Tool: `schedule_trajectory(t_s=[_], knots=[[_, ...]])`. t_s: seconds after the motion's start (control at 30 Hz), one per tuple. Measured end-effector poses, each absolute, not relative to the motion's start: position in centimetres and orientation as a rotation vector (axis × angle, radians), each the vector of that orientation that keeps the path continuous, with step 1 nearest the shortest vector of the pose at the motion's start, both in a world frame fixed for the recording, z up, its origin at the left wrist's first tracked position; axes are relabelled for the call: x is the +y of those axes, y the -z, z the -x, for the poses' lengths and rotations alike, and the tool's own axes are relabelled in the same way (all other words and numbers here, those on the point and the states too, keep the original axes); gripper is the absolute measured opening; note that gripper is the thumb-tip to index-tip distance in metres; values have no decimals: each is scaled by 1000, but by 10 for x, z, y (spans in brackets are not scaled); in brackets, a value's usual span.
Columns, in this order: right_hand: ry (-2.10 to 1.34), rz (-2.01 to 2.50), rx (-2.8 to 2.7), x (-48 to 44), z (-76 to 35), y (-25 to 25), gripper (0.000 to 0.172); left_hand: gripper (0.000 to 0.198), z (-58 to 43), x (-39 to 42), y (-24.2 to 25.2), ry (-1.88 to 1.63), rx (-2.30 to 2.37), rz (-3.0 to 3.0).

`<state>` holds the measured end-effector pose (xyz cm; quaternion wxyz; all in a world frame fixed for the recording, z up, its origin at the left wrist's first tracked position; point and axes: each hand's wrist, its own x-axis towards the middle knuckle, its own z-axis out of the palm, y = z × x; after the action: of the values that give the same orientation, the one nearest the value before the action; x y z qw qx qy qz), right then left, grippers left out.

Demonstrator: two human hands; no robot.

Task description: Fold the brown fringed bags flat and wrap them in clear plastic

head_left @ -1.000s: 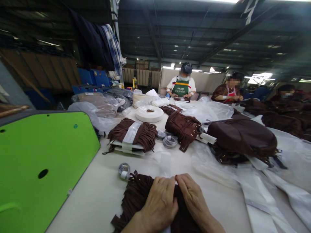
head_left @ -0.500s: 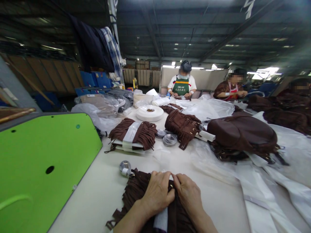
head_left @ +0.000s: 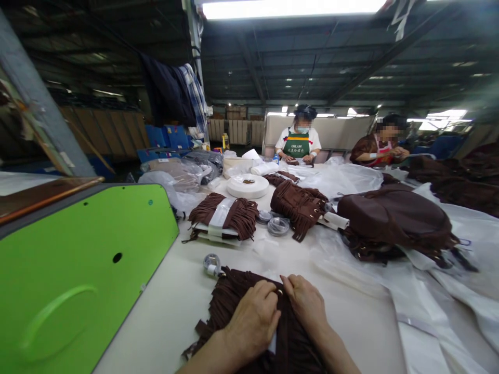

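A dark brown fringed bag (head_left: 222, 304) lies on the table right in front of me, with a wrapped ring-shaped piece (head_left: 211, 264) at its far left corner. My left hand (head_left: 253, 314) is closed over the middle of the bag, its fingers curled on the brown material. Just to the right, my right hand (head_left: 306, 304) pinches the bag's upper edge beside a small metal eyelet (head_left: 280, 292). A strip of pale material shows under the left hand. My forearms cover much of the near part of the bag.
A bright green panel (head_left: 89, 259) borders the table on the left. Beyond the bag lie a banded fringed bundle (head_left: 237, 215), a white tape roll (head_left: 247, 187), another fringed bag (head_left: 298, 205) and a large brown bag (head_left: 393, 221). Two co-workers sit across; plastic sheeting (head_left: 351, 259) spreads right.
My view has tilted and turned a little left. My left hand has slid back from the bag's upper edge, and the gap between my hands is wider. White material at the fingertips no longer shows.
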<state>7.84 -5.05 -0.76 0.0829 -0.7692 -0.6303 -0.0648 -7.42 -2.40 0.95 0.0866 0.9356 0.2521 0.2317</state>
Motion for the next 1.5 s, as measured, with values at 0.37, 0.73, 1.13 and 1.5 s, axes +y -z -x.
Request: schedule_trajectory(t_s=[0.37, 0.73, 1.13, 1.5], knots=[[-791, 2064, -1279, -1, -101, -8, 20, 55, 70, -39, 21, -446, 990, -2889], [-1192, 1411, -794, 30, -83, -38, 34, 60, 67, -38, 7, -212, 1007, -2600], [-963, 1046, -604, -62, -57, -47, 25, 56, 70, -43, 12, -388, 1064, -2670], [-751, 1202, -1051, -111, -17, -8, 22, 29, 81, -45, -7, -595, 976, -2469]])
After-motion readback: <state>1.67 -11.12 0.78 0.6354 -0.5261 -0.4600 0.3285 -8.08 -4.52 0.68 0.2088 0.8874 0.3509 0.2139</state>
